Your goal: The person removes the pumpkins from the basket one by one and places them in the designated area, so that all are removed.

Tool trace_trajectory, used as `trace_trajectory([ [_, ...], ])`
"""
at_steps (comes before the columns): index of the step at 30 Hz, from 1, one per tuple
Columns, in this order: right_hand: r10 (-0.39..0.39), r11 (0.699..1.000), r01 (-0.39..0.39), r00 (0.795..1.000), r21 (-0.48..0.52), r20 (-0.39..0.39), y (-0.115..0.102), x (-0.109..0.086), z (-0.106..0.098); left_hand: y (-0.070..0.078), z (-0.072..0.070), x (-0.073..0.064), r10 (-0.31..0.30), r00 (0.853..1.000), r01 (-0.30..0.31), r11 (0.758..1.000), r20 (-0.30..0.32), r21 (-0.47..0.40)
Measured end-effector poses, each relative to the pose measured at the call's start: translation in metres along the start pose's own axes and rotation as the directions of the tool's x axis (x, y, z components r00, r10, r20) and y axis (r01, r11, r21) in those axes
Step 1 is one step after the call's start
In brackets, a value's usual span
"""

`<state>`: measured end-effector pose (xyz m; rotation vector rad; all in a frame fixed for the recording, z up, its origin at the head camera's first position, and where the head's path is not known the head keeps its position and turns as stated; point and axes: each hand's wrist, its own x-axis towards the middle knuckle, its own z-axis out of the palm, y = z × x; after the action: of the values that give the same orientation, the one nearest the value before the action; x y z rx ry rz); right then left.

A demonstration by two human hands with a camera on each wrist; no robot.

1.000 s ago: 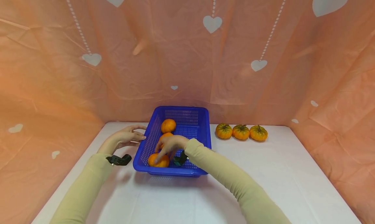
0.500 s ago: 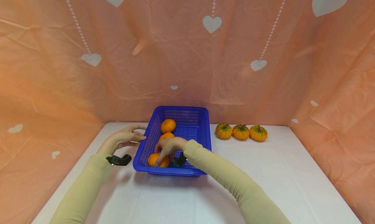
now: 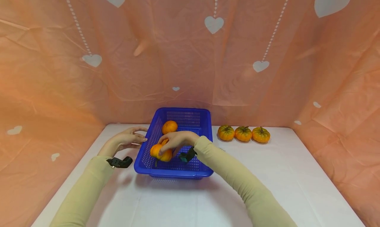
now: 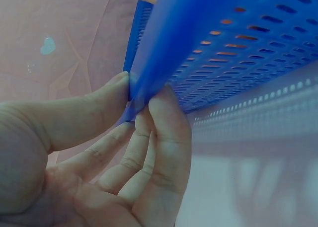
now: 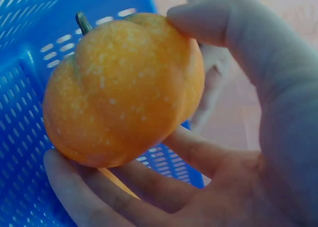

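Note:
In the head view, a blue perforated plastic basket (image 3: 175, 172) stands on the white table. My left hand (image 3: 127, 139) is at its left side; up close, the thumb and fingers pinch the basket's rim (image 4: 164, 43). My right hand (image 3: 178, 139) is inside the basket and grips a small orange pumpkin (image 5: 124, 88), its thumb on one side and fingers beneath. The pumpkin is raised off the basket floor and tilted, its stem pointing away from the palm. Another pumpkin (image 3: 170, 127) lies toward the back of the basket. A further one is mostly hidden behind my right hand.
Three green-and-orange pumpkins (image 3: 243, 134) sit in a row on the table, right of the basket near the back edge. An orange cloth (image 3: 190, 72) with white hearts hangs behind and on both sides.
My right hand has closed around the front pumpkin and lifted it slightly, tilting it so its stem shows below. The left hand stays at the basket's rim.

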<state>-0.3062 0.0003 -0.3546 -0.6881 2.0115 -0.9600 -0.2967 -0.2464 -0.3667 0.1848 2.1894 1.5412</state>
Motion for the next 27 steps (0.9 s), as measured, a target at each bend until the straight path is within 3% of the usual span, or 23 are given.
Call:
trace_trajectory([
  [18,-0.088,0.971,0.098,0.994,0.219,-0.058,0.014,-0.022,-0.025,-0.001,0.000,0.001,0.002,1.000,-0.002,1.000,-0.001,0.007],
  [27,-0.089,0.897,0.135,0.988,0.420,-0.127,0.020,-0.043,-0.041,-0.002,-0.002,0.001,0.011,1.000,-0.011,1.000,0.009,0.018],
])
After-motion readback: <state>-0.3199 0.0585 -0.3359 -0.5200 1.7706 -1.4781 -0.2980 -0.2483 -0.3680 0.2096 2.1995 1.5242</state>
